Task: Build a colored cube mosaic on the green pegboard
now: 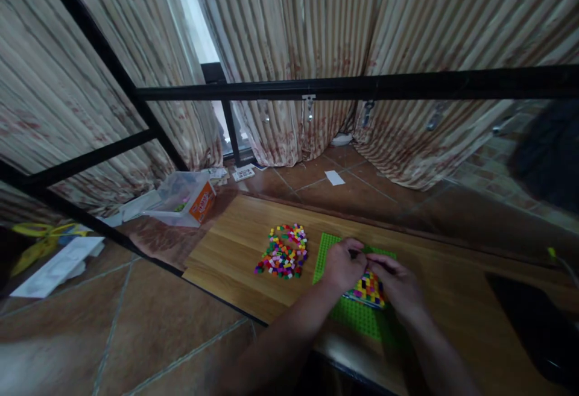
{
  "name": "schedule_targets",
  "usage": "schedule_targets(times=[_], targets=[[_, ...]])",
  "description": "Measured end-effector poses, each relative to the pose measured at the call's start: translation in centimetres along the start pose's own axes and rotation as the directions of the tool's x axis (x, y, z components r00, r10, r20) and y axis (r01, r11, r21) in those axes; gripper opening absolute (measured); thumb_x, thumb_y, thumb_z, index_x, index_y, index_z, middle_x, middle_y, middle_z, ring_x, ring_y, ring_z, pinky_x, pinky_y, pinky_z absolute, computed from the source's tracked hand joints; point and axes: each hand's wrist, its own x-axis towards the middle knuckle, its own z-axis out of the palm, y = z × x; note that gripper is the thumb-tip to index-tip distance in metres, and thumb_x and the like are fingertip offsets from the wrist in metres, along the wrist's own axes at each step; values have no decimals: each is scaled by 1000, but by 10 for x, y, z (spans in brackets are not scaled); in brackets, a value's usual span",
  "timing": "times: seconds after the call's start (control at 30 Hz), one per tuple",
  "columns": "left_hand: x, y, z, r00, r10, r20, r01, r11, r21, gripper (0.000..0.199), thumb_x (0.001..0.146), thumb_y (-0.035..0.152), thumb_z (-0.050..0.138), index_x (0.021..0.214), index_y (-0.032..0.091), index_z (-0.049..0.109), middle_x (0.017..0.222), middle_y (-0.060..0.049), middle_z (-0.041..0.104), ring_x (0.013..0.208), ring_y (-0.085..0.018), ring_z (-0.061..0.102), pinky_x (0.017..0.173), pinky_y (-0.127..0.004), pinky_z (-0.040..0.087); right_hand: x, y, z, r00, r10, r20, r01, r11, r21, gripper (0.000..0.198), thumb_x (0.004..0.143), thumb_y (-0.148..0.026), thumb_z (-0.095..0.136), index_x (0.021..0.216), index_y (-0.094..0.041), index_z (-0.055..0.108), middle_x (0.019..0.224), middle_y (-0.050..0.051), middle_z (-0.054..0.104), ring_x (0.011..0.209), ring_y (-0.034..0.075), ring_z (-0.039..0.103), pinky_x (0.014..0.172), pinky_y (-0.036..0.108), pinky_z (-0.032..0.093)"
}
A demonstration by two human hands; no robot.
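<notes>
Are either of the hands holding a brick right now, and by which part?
Cannot be told. The left hand and right hand meet fingertip to fingertip over the green baseplate, above the coloured bricks on it; anything pinched there is hidden.

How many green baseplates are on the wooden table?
1. The green baseplate lies on the wooden table, right of the pile of small coloured bricks, partly under the left hand and right hand. No other plate shows.
</notes>
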Motion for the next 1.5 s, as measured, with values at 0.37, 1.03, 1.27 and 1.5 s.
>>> schedule_targets(times=[0.37,1.03,1.27,1.5], targets=[[-52,-11,-69,975,129,-181,-92,975,200,26,84,17,54,107,19,64,108,-8,70,104,-21,64,95,-36,50,-13,-11,3,990,128,-60,-126,992,30,40,52,-44,82,86,-23,76,75,0,74,63,16,65,58,26,53],[-46,-47,-163,987,151,-60,-45,611,790,19,84,15,52,88,23,70,104,-6,66,96,-21,57,89,-37,44,-16,26,-3,974,65,-219,-27,985,173,39,65,-49,77,92,-21,75,100,5,74,81,19,68,66,27,55],[-37,-48,-164,988,146,-42,-57,613,788,14,81,12,52,80,19,64,95,-9,65,91,-24,56,85,-39,44,-18,22,-3,975,78,-209,-37,980,193,37,64,-47,78,91,-21,76,94,4,74,79,18,66,66,26,53],[-38,-46,-162,986,153,-73,-50,672,739,15,84,11,48,78,19,60,88,-8,63,90,-24,56,85,-38,44,-16,24,-5,984,48,-171,-9,976,219,32,66,-44,78,90,-22,76,95,4,75,84,20,68,71,29,54]])
